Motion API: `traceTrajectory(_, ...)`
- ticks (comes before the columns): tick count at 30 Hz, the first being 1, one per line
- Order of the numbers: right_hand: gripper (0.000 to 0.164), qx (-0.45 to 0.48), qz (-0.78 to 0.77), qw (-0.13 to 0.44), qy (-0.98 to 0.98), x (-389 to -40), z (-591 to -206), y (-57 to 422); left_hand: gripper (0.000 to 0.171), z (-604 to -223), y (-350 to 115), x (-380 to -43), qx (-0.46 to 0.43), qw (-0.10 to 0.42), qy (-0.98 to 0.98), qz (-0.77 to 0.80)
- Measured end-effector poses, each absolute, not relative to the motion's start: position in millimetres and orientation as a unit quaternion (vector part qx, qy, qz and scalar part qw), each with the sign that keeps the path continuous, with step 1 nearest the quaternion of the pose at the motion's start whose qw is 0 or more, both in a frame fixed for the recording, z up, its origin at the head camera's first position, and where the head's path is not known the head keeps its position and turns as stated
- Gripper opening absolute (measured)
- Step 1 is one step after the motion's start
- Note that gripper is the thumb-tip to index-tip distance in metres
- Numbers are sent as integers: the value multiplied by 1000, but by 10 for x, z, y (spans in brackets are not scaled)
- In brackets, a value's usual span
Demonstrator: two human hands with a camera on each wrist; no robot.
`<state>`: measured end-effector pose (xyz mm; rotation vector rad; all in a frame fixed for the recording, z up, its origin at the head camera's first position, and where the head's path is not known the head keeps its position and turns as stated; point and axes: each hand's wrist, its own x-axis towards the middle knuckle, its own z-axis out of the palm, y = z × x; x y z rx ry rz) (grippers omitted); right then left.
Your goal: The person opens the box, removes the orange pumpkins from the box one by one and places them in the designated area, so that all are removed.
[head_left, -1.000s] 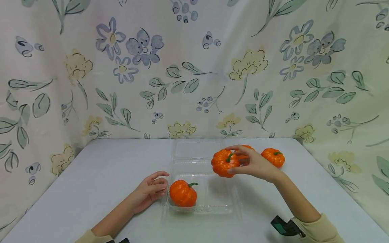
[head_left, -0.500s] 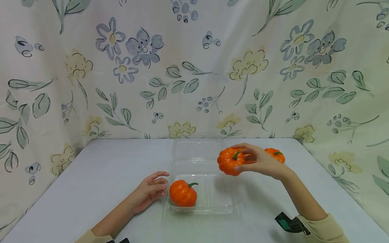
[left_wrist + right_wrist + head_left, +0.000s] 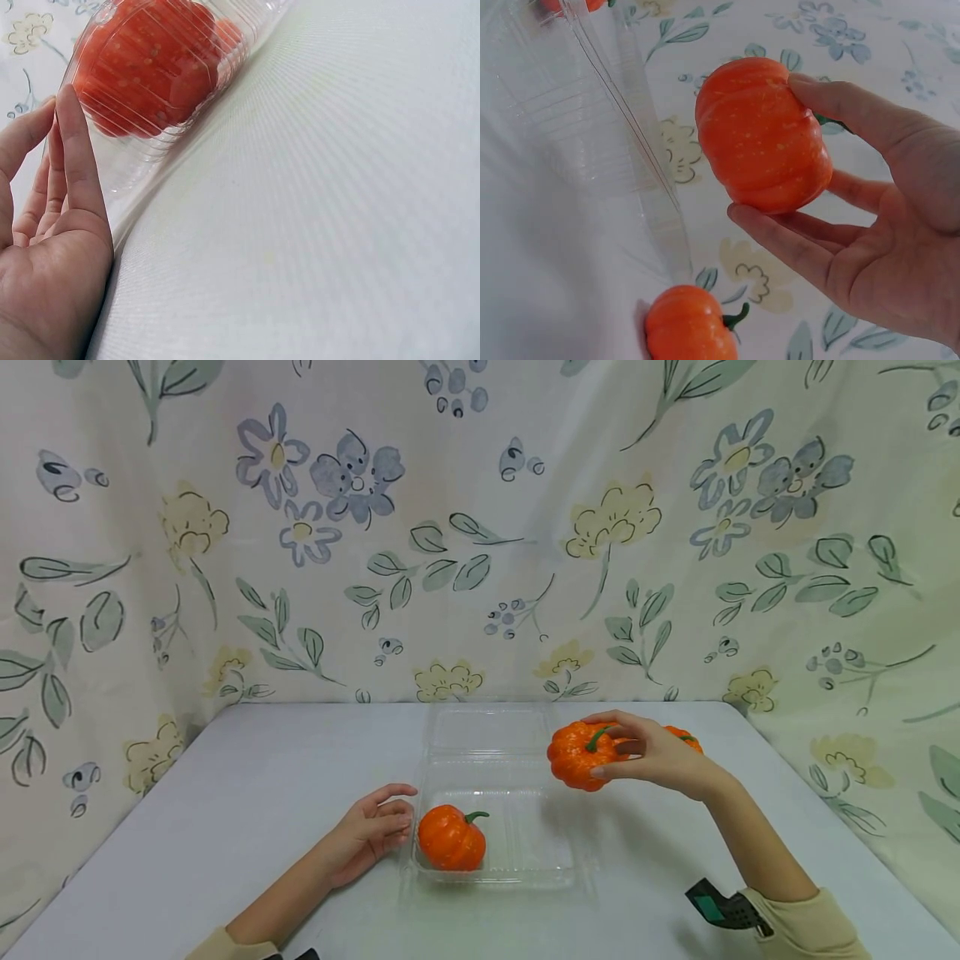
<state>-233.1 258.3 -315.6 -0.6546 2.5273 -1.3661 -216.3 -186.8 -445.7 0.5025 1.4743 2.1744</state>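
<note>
My right hand [image 3: 648, 762] holds an orange toy pumpkin [image 3: 577, 756] with a green stem above the table, near the container's right side. In the right wrist view, thumb and fingertips grip opposite sides of this pumpkin [image 3: 761, 139]. A second pumpkin [image 3: 452, 839] sits in the left part of a clear plastic clamshell container [image 3: 525, 877], whose lid is folded back. Beside the container's left wall rests my left hand [image 3: 367, 831], its fingers fairly straight. The left wrist view shows its fingertips [image 3: 69, 97] at the clear wall, in front of the boxed pumpkin [image 3: 150, 67].
Another pumpkin [image 3: 684, 737] lies at the back right, partly hidden by my right hand. In the right wrist view a pumpkin [image 3: 690, 326] rests below the held one. A floral curtain [image 3: 480, 568] hangs behind the white table [image 3: 300, 760].
My right hand has moved right and slightly back with its pumpkin, away from the container's middle, covering more of the pumpkins behind. The left hand has stayed still.
</note>
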Motion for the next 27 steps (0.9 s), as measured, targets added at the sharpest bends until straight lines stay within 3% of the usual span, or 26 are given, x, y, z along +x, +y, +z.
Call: traceTrajectory(27,60,-199,-465,99,857,-2278,-3125,2661,29,-4440,-1855,-2148,182,233,532,794)
